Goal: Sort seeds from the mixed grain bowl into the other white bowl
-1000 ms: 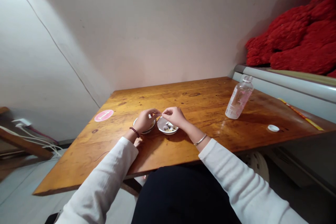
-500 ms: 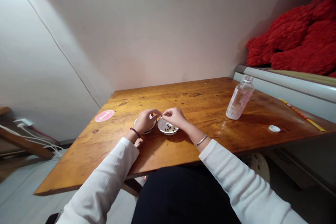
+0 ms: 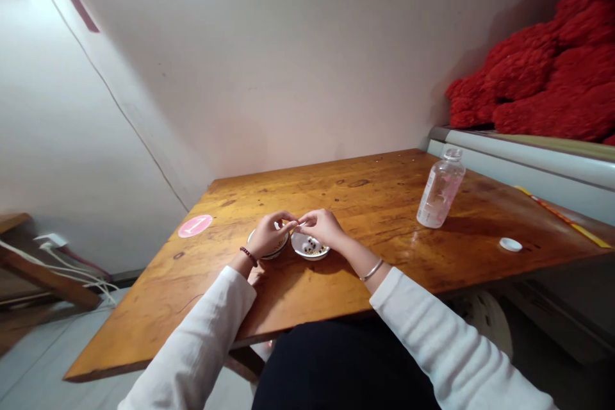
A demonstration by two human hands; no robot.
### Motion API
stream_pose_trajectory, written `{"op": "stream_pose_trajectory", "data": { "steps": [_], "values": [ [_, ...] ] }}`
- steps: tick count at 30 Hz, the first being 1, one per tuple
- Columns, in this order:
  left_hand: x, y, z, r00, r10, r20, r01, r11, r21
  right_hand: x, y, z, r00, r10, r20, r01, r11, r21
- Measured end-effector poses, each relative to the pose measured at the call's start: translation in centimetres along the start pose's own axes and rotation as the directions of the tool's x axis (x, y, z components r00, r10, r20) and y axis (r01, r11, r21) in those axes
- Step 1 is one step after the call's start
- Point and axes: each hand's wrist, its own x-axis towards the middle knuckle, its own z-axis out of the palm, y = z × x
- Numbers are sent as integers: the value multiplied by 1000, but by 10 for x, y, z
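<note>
Your right hand (image 3: 323, 229) pinches a thin white stick (image 3: 301, 225) between its fingertips, its grip together. Your left hand (image 3: 270, 235) curls just beside the stick's tip, and you cannot tell whether that grip clamps it too. The stick sits just above the white dish (image 3: 310, 255) of dark beads (image 3: 310, 245) on the tabletop (image 3: 369, 205), with a second dish (image 3: 278, 254) just left of it. A slipped pinch could drop the stick; a bumped rim could scatter the beads.

orange-brown grain on the table (image 3: 384, 205); pink sticker (image 3: 195, 225); white dish (image 3: 312, 255), dark specks (image 3: 311, 245); deep red plush (image 3: 528, 90)
</note>
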Motion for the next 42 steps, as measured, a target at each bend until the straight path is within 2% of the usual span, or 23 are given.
{"op": "stream_pose_trajectory", "data": {
  "steps": [4, 6, 9, 12, 16, 24, 29, 32, 35, 38, 40, 42],
  "values": [
    [0, 2, -2, 995, -73, -68, 74, 997, 10, -1, -3, -1, 1000, -17, -13, 17, 999, -42],
    [-2, 4, -7, 979, -151, -135, 174, 967, 185, -3, -6, -1, 999, -31, -14, 30, 997, -65],
    [-5, 9, -18, 943, -246, -226, 328, 805, 493, -3, -8, -2, 999, -45, -15, 44, 996, -81],
    [-9, 10, -26, 932, -317, -178, 357, 701, 618, -3, -8, -1, 999, -42, -21, 41, 996, -75],
    [-12, 6, -28, 934, -351, -74, 311, 689, 655, -2, -7, 0, 999, -30, -17, 29, 997, -66],
    [-10, 3, -24, 941, -332, 59, 263, 831, 490, -4, -13, -4, 999, -35, -16, 33, 994, -102],
    [-9, 3, -22, 930, -350, 110, 251, 827, 503, -5, -16, -5, 1000, -30, -2, 29, 991, -130],
    [-8, 3, -22, 931, -344, 125, 240, 830, 504, -5, -15, -5, 999, -37, -1, 37, 992, -123],
    [-7, 3, -22, 941, -330, 69, 266, 852, 452, -5, -13, -4, 999, -33, 10, 33, 995, -93],
    [-3, -1, -21, 958, -286, 26, 270, 929, 253, -4, -10, -3, 999, -24, 28, 26, 998, -53],
    [-1, -5, -17, 967, -251, 50, 248, 967, 58, -4, -8, -3, 999, -17, 28, 19, 999, -45],
    [0, -9, -12, 970, -229, 80, 236, 966, -104, -4, -8, -3, 999, -17, 31, 18, 999, -44]
  ]
}}
